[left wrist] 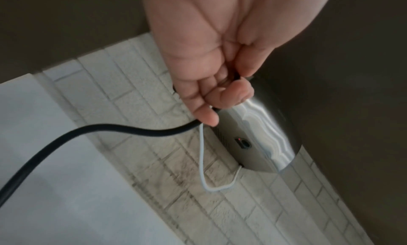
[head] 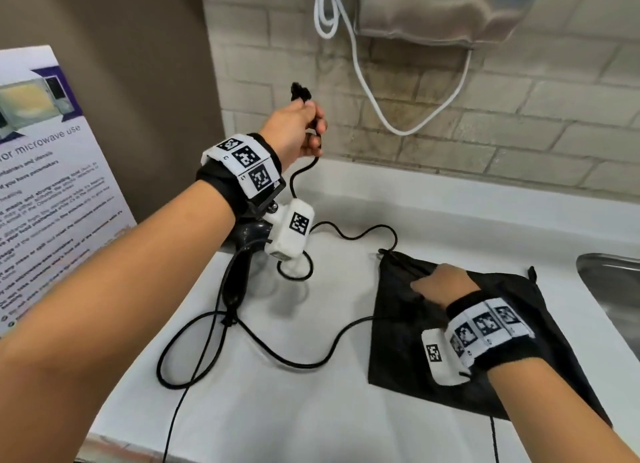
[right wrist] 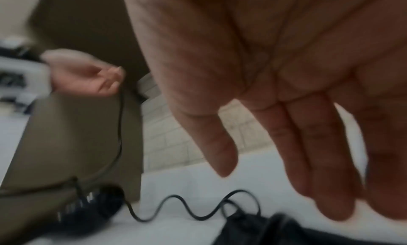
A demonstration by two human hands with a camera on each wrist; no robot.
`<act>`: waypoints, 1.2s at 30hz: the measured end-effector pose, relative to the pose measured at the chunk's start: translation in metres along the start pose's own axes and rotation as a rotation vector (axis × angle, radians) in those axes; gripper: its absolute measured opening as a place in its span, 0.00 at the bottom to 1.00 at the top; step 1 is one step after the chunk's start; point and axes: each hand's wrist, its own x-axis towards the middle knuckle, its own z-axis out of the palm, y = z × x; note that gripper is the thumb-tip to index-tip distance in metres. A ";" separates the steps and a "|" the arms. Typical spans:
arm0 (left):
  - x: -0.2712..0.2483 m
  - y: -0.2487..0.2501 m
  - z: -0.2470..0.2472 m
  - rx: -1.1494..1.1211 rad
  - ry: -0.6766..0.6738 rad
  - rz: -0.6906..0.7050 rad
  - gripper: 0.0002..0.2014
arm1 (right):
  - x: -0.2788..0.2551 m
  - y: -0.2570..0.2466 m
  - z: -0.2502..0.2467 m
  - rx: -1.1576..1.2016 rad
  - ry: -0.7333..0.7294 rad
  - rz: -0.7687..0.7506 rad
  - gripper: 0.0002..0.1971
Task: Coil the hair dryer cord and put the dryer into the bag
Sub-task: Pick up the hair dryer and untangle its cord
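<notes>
Our left hand [head: 294,130] grips the thin black rubber cord [head: 277,355] near its plug, raised above the white counter [head: 311,410]. Our right hand [head: 443,286], fingers straight, hovers over the flat black fabric bag [head: 519,344] by the right edge. The black plastic dryer [head: 239,275] lies near the left edge.

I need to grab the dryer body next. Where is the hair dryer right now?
In the head view the hair dryer lies on the white counter at the left, under the raised left hand and left of the black bag.
</notes>
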 end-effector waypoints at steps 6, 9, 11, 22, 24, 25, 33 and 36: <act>-0.020 -0.038 -0.001 0.088 -0.106 -0.113 0.15 | 0.038 -0.022 0.009 -0.204 0.188 -0.264 0.23; -0.026 -0.049 -0.005 0.130 -0.150 -0.147 0.15 | 0.066 -0.033 0.028 -0.268 -0.001 -0.270 0.23; -0.029 -0.053 -0.008 0.153 -0.168 -0.162 0.16 | 0.072 -0.039 0.037 -0.346 0.030 -0.252 0.18; -0.014 -0.038 -0.001 0.213 -0.106 0.052 0.18 | 0.046 -0.027 -0.044 0.395 0.695 -0.463 0.11; -0.011 -0.034 0.003 0.250 -0.122 0.152 0.17 | 0.043 -0.011 -0.056 0.484 0.780 -0.372 0.12; -0.012 -0.035 0.005 0.290 -0.152 0.200 0.16 | 0.043 -0.001 -0.058 0.497 0.805 -0.315 0.12; -0.044 -0.094 -0.003 0.899 -0.471 0.235 0.12 | 0.035 0.023 -0.020 0.350 0.574 -0.415 0.28; -0.058 -0.114 -0.004 1.098 -0.577 0.182 0.12 | 0.007 -0.013 -0.002 0.065 0.456 -0.866 0.31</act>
